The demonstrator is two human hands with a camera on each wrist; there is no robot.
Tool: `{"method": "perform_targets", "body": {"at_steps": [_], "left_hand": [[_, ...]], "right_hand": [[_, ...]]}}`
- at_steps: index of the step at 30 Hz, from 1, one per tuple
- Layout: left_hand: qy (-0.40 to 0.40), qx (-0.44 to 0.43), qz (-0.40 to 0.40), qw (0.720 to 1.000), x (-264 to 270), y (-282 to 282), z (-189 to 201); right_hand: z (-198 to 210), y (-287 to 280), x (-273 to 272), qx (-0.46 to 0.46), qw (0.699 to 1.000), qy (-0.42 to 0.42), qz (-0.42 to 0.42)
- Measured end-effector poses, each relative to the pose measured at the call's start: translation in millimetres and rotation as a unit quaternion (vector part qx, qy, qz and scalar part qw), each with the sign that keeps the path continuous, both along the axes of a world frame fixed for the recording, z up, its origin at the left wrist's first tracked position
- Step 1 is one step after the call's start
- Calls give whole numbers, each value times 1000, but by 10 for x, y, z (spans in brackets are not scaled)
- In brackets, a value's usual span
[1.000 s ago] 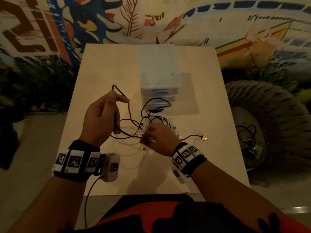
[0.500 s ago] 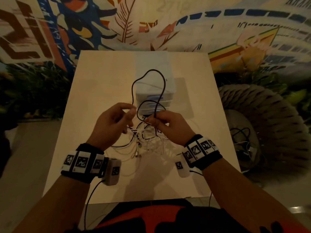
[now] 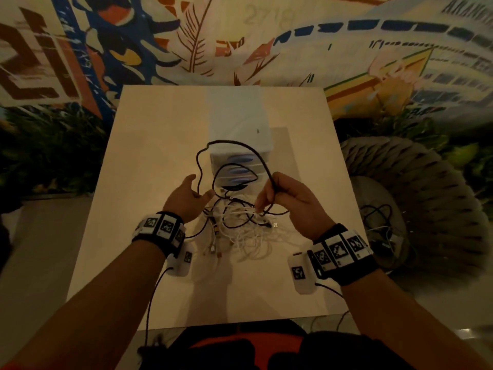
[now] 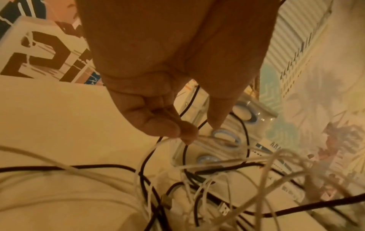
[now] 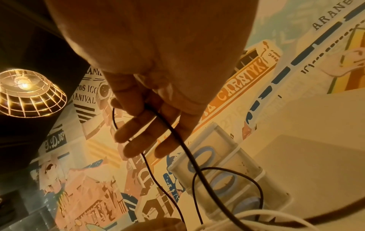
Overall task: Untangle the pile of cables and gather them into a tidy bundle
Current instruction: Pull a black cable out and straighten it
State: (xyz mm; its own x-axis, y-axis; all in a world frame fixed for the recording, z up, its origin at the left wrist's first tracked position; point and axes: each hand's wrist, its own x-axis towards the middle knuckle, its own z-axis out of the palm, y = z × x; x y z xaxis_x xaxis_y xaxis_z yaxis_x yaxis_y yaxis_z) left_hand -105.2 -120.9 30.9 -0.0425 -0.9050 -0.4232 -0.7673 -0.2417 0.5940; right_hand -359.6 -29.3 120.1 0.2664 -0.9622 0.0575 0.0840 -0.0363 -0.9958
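Observation:
A tangle of white and black cables point(image 3: 240, 228) lies on the pale table point(image 3: 160, 134) between my hands. My right hand point(image 3: 266, 196) is raised above the pile and grips a black cable point(image 3: 232, 141). That cable arches up in a wide loop in front of the drawer unit and drops past my left hand. In the right wrist view the black cable point(image 5: 177, 140) runs out between the fingers point(image 5: 138, 134). My left hand point(image 3: 200, 186) has its thumb spread from the fingers. In the left wrist view its fingertips point(image 4: 177, 129) touch a white strand point(image 4: 150, 150) without pinching it.
A small white drawer unit point(image 3: 240, 124) with blue handles stands just behind the pile. A USB plug point(image 3: 274, 225) lies at the pile's right edge. To the right of the table stands a woven basket point(image 3: 426, 198) holding more cables point(image 3: 384, 222). A lit wire lamp point(image 5: 25, 92) hangs above.
My hands have moved apart. The right hand drew the black cable to the right, widening its loop. The left hand dropped lower and loosened its pinch.

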Motion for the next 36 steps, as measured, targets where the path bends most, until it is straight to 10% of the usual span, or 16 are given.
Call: {"method": "perform_targets", "body": {"at_steps": [12, 29, 36], "left_hand": [[147, -263, 33, 953, -19, 68, 735], [319, -242, -81, 913, -235, 468, 1298], [-42, -127, -170, 976, 119, 454, 664]], "right_hand": [[-342, -55, -243, 101, 975, 39, -196], [-351, -348, 612, -33, 973, 230, 4], [-351, -325, 521, 30, 985, 150, -83]]}}
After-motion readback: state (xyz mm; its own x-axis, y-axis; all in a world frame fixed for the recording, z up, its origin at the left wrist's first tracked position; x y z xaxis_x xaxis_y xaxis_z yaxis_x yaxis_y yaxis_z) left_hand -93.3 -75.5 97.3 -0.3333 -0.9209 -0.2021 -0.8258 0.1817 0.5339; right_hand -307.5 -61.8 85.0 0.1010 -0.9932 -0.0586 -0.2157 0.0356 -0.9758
